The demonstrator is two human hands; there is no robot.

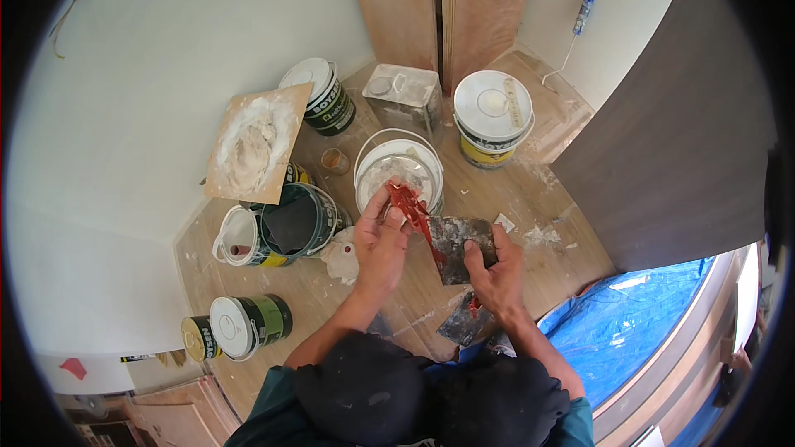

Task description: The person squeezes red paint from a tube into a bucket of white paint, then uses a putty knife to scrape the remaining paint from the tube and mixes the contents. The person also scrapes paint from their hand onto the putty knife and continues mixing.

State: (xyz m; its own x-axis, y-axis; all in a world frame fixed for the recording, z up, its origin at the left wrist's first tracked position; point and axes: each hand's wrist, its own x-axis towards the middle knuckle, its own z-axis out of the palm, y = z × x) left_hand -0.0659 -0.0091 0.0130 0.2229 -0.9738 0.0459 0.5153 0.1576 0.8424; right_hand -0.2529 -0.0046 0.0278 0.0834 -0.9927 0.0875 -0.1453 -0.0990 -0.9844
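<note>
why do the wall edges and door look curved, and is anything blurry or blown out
Head view: fisheye bending, strongest near the black rim, bows the dark door and floor edges. The white wall is bright and nearly featureless; the left hand, right hand and open white bucket are fairly sharp; shadows are soft.

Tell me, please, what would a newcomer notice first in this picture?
First, the two hands in the middle: the left hand holds a red-handled scraper against a wide dirty blade gripped by the right hand. Just beyond them stands an open white bucket of pale paste. To the left, a board heaped with white filler rests on a green bucket.
</note>
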